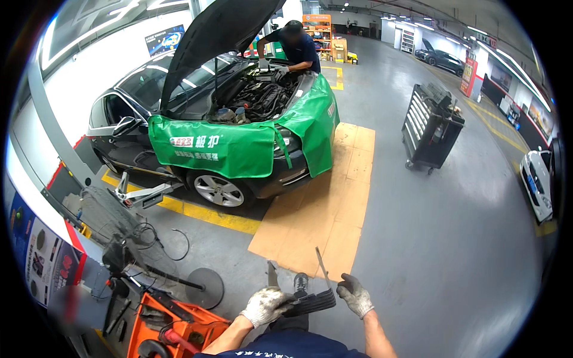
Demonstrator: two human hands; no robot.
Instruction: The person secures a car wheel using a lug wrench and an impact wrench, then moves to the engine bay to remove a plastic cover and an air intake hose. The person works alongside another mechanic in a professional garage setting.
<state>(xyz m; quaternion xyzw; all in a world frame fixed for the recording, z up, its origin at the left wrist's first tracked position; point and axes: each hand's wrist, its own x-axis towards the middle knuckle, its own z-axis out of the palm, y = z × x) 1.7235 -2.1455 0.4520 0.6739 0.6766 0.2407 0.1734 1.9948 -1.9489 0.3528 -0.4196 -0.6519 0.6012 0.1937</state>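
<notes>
My left hand (267,305), in a stained white work glove, is closed on the near end of a dark ribbed piece (313,303). Its exact kind is not clear. A thin dark strip (323,264) rises beyond it, and a shorter flat grey end (272,275) stands above the left glove. My right hand (356,296), gloved in grey and white, is just right of the piece, with fingers bent and apart and nothing visible between them. Below the piece, one dark shoe (301,281) shows near the edge of a brown cardboard sheet (322,221).
Ahead, a black car (218,149) stands hood-up, draped with green fender covers (221,149); another person (295,48) leans over its engine bay. An orange tool cart (173,328) is close on my left, beside a round-based stand (205,288). A black tool cabinet (433,128) stands right.
</notes>
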